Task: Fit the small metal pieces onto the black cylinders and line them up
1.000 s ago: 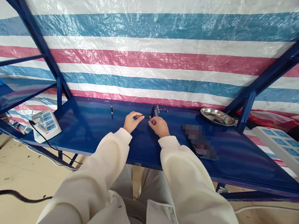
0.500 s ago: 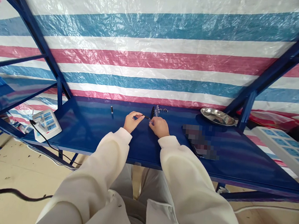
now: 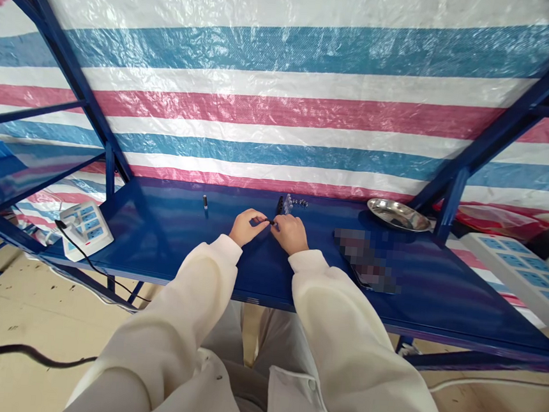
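My left hand [image 3: 248,227] and my right hand [image 3: 290,233] meet fingertip to fingertip above the middle of the blue table. Between them is a small black tube [image 3: 270,222], mostly covered by the pinched fingers of both hands. Whatever joins its right end is hidden by my right fingers. Just behind my right hand stand a row of small black parts [image 3: 280,204] and a row of clear parts [image 3: 287,202]. Beside these lie several small shiny pieces [image 3: 300,203]. Off to the left, a short black cylinder with a silvery section [image 3: 205,202] stands by itself.
A round steel dish [image 3: 398,215] sits at the back right of the blue table [image 3: 156,240]. A blurred-out dark flat object [image 3: 368,262] lies nearer. White power strips [image 3: 84,231] flank both ends, and blue frame posts rise at the sides. A striped sheet hangs behind.
My hands have come closer together, the right moving slightly left. The clear piece seen in my right fingers is now hidden, and less of the black tube shows.
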`<action>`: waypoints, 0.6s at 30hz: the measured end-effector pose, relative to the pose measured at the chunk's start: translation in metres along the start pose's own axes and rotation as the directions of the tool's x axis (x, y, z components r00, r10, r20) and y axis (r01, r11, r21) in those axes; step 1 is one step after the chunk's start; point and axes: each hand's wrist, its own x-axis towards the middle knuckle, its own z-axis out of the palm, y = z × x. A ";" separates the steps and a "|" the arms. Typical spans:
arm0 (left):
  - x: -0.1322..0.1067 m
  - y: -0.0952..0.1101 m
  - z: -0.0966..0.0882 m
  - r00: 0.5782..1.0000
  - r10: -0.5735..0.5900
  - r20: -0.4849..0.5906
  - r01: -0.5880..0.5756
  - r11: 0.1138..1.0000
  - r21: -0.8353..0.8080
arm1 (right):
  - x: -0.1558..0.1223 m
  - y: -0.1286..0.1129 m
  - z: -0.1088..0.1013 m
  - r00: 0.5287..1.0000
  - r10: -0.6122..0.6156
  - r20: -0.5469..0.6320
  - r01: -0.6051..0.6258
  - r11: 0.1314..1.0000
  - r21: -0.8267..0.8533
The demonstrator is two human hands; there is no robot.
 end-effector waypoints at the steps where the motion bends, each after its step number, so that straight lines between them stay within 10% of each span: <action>1: 0.000 0.000 0.000 1.000 -0.001 0.002 0.001 1.000 0.005 | 0.000 0.000 0.000 1.000 -0.007 0.002 0.007 1.000 0.001; 18: 0.000 -0.008 0.003 0.995 0.097 -0.031 -0.095 0.994 0.055 | 0.001 0.002 0.003 1.000 -0.015 0.009 0.014 0.998 0.055</action>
